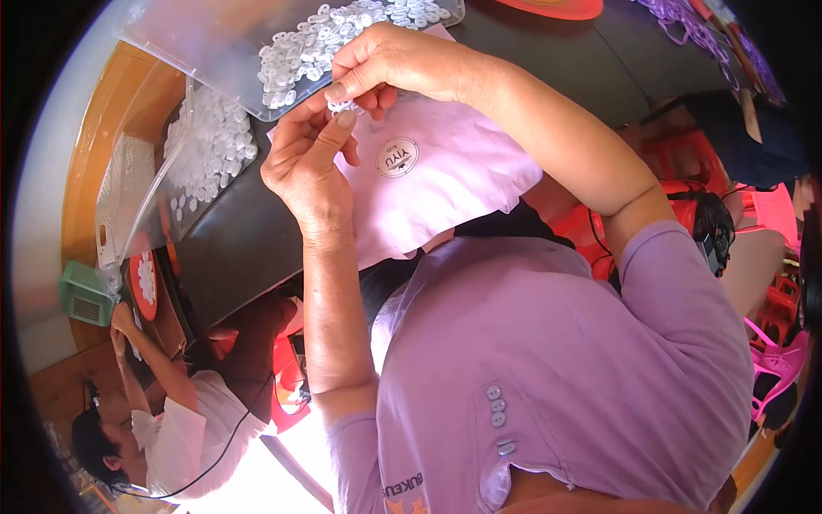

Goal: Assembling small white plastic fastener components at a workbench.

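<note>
My left hand [310,167] and my right hand [385,64] meet at the near edge of a clear plastic tray [184,51]. Between their fingertips is a small white plastic piece [341,107], pinched from both sides. Fingers cover most of it, so its exact kind does not show. Many small white oval pieces with holes [312,51] lie heaped in the tray. Below my hands a pink cloth or bag [454,163] with a round printed mark spreads from the table over my lap.
Left of my hands, a clear bag or bin holds more white pieces [214,141] on the dark table [244,244]. A co-worker [197,428] works at the lower left, near a red plate [141,295] and a green basket [86,294]. Purple cords [676,30] lie at the upper right.
</note>
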The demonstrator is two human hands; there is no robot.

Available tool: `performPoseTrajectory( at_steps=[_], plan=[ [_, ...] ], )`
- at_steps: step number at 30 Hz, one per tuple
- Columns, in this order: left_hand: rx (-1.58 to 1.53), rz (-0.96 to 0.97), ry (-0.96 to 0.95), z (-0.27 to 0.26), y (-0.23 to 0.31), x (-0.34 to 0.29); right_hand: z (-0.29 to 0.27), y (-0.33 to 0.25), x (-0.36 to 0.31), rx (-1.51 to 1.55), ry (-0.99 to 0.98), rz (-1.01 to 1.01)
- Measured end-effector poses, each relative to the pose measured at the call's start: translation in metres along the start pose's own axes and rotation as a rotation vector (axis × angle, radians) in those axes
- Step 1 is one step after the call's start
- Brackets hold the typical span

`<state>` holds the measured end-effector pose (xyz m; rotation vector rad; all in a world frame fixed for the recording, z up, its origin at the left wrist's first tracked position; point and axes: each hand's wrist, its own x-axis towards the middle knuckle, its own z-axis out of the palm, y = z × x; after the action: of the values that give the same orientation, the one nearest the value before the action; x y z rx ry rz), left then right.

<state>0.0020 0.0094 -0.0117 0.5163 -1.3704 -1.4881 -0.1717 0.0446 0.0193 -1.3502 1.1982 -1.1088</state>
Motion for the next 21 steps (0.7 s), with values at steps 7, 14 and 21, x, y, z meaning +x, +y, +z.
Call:
performPoseTrajectory(
  at_steps=[7,14,21],
  plan=[
    [-0.002,0.01,0.026,0.0046,0.0044,0.0004,0.0058,-0.0027,-0.0046,-0.028,0.032,-0.023],
    [0.028,-0.015,0.003,0.0,0.0047,-0.0022,0.0064,0.0003,-0.0059,-0.032,-0.001,-0.03],
    [0.008,0.058,0.005,0.0058,0.0019,-0.0013,0.0046,0.001,-0.0047,0.008,0.051,-0.009]
  ],
)
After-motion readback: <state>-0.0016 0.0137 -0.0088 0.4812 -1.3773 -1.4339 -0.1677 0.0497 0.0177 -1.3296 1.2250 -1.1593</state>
